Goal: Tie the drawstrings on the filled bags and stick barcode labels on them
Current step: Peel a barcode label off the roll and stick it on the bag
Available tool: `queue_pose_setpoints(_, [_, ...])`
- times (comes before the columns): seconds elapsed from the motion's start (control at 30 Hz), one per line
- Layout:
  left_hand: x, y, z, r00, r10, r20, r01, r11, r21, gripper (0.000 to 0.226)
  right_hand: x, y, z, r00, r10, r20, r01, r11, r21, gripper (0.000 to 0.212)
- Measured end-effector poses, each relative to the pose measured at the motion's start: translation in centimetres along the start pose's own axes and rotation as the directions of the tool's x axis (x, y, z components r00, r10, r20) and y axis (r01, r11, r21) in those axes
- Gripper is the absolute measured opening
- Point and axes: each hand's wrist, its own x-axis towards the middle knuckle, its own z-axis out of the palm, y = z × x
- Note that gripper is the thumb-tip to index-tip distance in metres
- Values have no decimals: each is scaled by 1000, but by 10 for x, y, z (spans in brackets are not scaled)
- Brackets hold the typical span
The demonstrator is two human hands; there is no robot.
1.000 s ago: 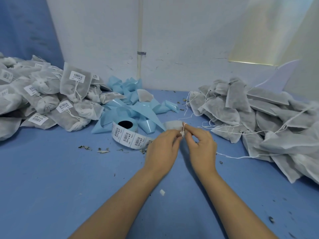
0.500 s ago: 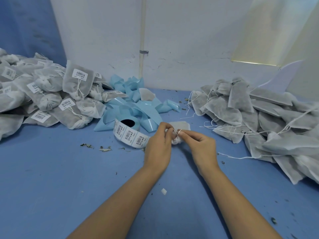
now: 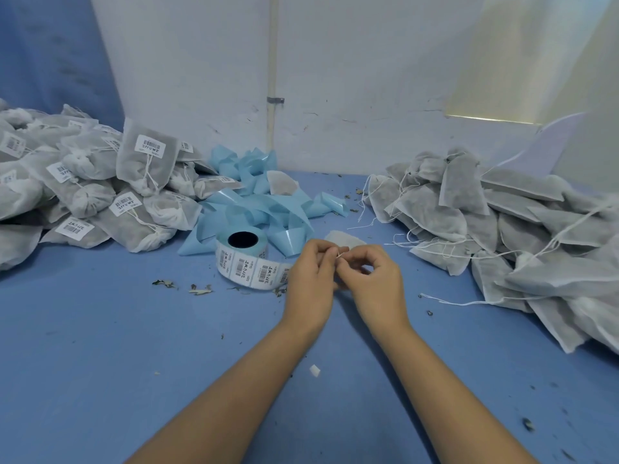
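left grip [image 3: 313, 272]: fingers curled, pinching drawstring [image 3: 341, 255] | right grip [image 3: 371, 279]: curled, apparently pinching too | fingertips touching

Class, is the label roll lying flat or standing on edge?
Lying flat: on the label roll, the dark core hole faces upward.

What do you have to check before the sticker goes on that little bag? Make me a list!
1. Both hands on the drawstring: ok, the left hand and right hand pinch it.
2. Knot finished: cannot tell, the hands hide it.
3. Bag mouth closed: cannot tell; only the far end of the bag shows.
4. The label roll lies close: ok, beside the left hand.
5. Sticker on this bag: not ok, none on the part that shows.
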Motion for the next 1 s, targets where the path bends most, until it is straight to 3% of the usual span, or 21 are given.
queue_pose_setpoints(0.1, [3, 1, -3, 999, 5, 46, -5, 1000, -12, 18, 2, 0, 1, 992, 125, 6, -124, 982, 140, 15])
queue_pose_setpoints(0.2, [5, 0, -7, 994, 75, 79, -81, 994, 74, 17, 4, -3, -1, 946, 276, 170, -322, 852, 412, 16])
queue_pose_setpoints(0.4, [8, -2, -9, 986, 123, 109, -134, 986, 97, 15, 7, -5, -8, 879, 320, 352, -475, 639, 605, 28])
queue_pose_setpoints(0.53, [10, -6, -10, 992, 89, 91, -98, 990, 105, 16, 8, -6, -10, 861, 336, 381, -508, 558, 656, 9])
queue_pose_setpoints(0.73, [11, -8, -10, 994, 67, 82, -77, 990, 118, 17, 8, -4, -11, 854, 359, 378, -520, 555, 649, 20])
queue_pose_setpoints(0.87, [10, -7, -9, 994, 58, 92, -69, 991, 117, 14, 9, -4, -12, 853, 355, 382, -520, 525, 674, 6])
queue_pose_setpoints(1.0, [11, -7, -11, 996, 39, 79, -51, 987, 152, 11, 10, -3, -13, 851, 350, 390, -522, 499, 692, 8])
